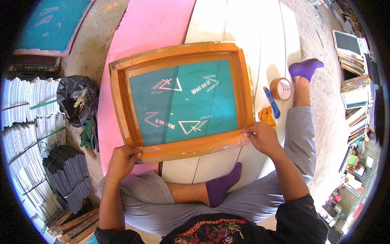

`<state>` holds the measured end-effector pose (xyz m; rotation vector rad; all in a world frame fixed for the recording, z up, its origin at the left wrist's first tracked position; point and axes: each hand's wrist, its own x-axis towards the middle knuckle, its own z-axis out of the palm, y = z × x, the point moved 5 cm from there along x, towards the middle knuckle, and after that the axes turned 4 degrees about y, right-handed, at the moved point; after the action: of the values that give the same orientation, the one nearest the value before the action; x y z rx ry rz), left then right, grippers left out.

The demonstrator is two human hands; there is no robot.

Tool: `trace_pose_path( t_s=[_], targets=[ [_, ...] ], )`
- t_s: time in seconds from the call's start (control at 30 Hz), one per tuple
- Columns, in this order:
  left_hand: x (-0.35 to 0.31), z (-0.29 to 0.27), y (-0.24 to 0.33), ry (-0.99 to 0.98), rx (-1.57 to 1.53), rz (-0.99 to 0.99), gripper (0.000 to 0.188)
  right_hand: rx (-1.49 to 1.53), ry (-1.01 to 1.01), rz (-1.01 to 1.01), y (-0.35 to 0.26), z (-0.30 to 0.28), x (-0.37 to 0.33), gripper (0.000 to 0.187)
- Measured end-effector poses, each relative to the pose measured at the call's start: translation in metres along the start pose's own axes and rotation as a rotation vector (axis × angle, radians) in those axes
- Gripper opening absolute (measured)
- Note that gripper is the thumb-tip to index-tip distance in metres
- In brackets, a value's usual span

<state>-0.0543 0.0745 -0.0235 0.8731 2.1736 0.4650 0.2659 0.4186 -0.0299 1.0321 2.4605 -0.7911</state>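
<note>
A screen printing frame [117, 97] lies before me, slightly turned, with shiny brown tape covering its inner borders. Its teal mesh [207, 103] carries pale triangle shapes and lettering, with a darker band of shadow on the left part. My left hand [122, 160] is closed on the near left corner, thumb on top. At the near right corner, my right hand [263, 137] pinches the taped edge. Beside that hand lie a crumpled piece of brown tape [265, 115], a blue utility knife [271, 102] and a roll of brown tape [276, 89].
Under the frame are a pink board [154, 24] and white boards [243, 24]. My legs [300, 134] flank the near and right sides. White stacks [30, 97], a dark stack [69, 175] and a black plastic bag [77, 95] stand left; frames fill a rack [352, 91] at right.
</note>
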Motion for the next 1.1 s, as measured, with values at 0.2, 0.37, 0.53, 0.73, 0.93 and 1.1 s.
trace_pose_path(
  t_s=[0.2, 0.37, 0.53, 0.73, 0.93, 1.1],
  targets=[
    [-0.002, 0.003, 0.000, 0.004, 0.054, 0.026, 0.015, -0.122, -0.006, -0.031, -0.008, -0.001, 0.000, 0.016],
    [0.001, 0.000, 0.011, -0.066, 0.147, 0.006, 0.017, -0.213, -0.020, -0.061, -0.013, 0.001, -0.004, 0.015],
    [0.000, 0.002, 0.005, -0.115, 0.144, 0.000, 0.018, -0.266, -0.054, -0.051, -0.011, 0.008, -0.004, 0.016],
    [0.009, -0.001, 0.012, -0.183, 0.210, -0.058, 0.017, -0.310, -0.126, -0.012, -0.010, 0.008, 0.007, 0.017],
    [0.010, 0.000, 0.013, -0.145, 0.188, -0.013, 0.016, -0.320, -0.144, 0.015, -0.012, 0.007, 0.008, 0.016],
    [0.013, 0.002, 0.011, -0.158, 0.215, -0.016, 0.015, -0.350, -0.178, 0.039, -0.007, 0.010, 0.012, 0.015]
  ],
)
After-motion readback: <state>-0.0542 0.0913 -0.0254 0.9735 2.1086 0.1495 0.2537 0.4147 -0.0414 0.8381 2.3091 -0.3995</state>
